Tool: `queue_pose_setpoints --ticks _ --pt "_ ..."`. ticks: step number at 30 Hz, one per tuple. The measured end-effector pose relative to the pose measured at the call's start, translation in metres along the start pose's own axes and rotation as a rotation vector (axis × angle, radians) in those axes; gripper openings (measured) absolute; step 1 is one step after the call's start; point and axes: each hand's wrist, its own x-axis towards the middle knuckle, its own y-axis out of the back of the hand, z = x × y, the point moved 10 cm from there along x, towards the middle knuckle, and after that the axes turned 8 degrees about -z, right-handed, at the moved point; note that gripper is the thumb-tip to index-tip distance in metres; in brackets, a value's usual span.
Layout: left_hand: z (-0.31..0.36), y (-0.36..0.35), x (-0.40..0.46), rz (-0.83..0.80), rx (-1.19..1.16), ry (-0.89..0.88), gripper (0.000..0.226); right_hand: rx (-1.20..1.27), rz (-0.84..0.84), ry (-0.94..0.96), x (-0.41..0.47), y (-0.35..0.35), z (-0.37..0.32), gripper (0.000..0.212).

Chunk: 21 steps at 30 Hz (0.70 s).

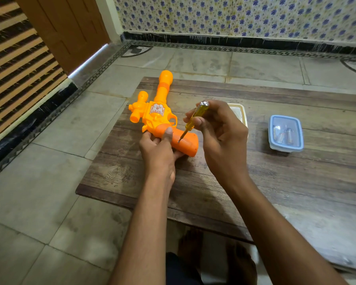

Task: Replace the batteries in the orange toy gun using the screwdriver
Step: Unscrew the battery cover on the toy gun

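At frame centre, the left hand (157,150) grips the orange toy gun (162,120) by its handle on the worktop (255,182). The right hand (220,136) pinches the yellow screwdriver (194,118), tip touching the handle. A lidded box of batteries (286,133) sits right.

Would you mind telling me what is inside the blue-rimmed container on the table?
Through the clear lid of the blue-rimmed container, several batteries show lying loose inside. Glare on the lid blurs them, so their exact number and anything beneath them cannot be made out.

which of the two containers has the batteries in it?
The clear rectangular container with the blue rim, standing alone right of the right hand. The white tray is mostly hidden behind that hand.
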Motion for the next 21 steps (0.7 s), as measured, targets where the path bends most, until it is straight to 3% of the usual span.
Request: queue_pose_setpoints --ticks 6,14,17,21 --pt "0.001 0.000 -0.001 -0.007 0.002 -0.004 0.046 -0.014 -0.033 0.035 0.001 -0.005 -0.010 0.030" --pt "0.004 -0.004 -0.004 -0.030 0.007 -0.011 0.043 -0.215 0.035 0.125 0.009 -0.004 -0.024 0.020" --pt "0.003 -0.002 -0.004 -0.013 0.010 -0.006 0.046 -0.133 0.014 0.095 0.011 -0.005 -0.020 0.036" --pt "0.002 -0.002 -0.004 -0.007 0.003 0.006 0.045 -0.113 -0.012 0.111 0.011 -0.006 -0.019 0.029"
